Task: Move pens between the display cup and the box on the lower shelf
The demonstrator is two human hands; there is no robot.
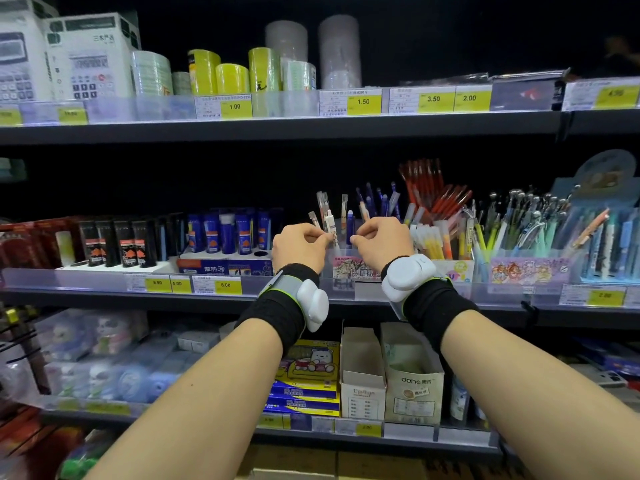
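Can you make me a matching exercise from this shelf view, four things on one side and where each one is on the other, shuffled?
Things:
1. left hand
2. calculator boxes
3. red pens
4. open cardboard box

Places:
A. top shelf, far left
B. lower shelf, beside the yellow bear package
C. pinching pens in the display cup
D. middle shelf, standing behind and right of the right hand

Pairs: 1-C, 2-A, 3-D, 4-B

Viewpoint: head-worn, wide-angle, single view.
Facing: forward, slightly downward, at dark metal shop shelves (277,131).
Nearness: close; both forearms reach in from the bottom edge.
Span: three shelf levels visible.
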